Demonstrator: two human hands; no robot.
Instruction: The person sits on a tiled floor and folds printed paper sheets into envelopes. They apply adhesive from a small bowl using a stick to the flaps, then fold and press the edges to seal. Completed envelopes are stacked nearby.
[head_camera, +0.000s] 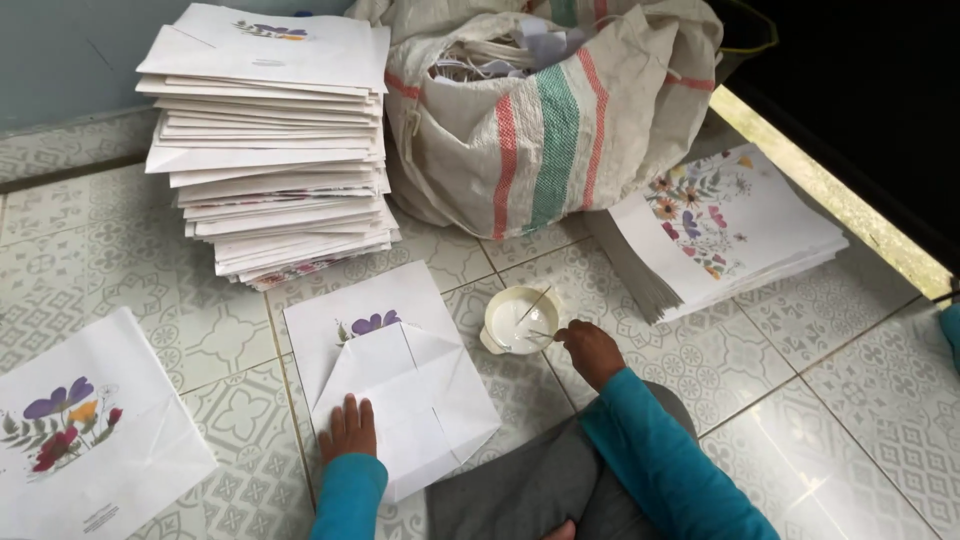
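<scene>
At the far left, a flat paper bag (95, 430) printed with purple, orange and red flowers lies on the patterned tile floor (880, 400). Behind it, toward the wall, a tall stack of paper bags (270, 140) rises, its edges uneven.

In the middle, a folded paper bag (395, 375) lies on the floor in front of the person, its bottom flaps folded up into a white diamond shape and a purple flower showing above the fold. The left hand (348, 428), in a teal sleeve, rests flat on the lower left of this bag, fingers spread and pressing down, its grip apart and closed on nothing.

Just beside the bag, to its right, stands a small white bowl (520, 320) holding white paste. The right hand (590, 350) is at the bowl's right edge, its grip pinched together on a thin stick (540, 300) whose tip dips into the bowl.

Behind the bowl sits a large woven sack (550, 120) with red and green stripes, stuffed with paper pieces. Further right, a stack of flat sheets (730, 225) printed with a floral spray lies on the floor, near a dark threshold.
</scene>
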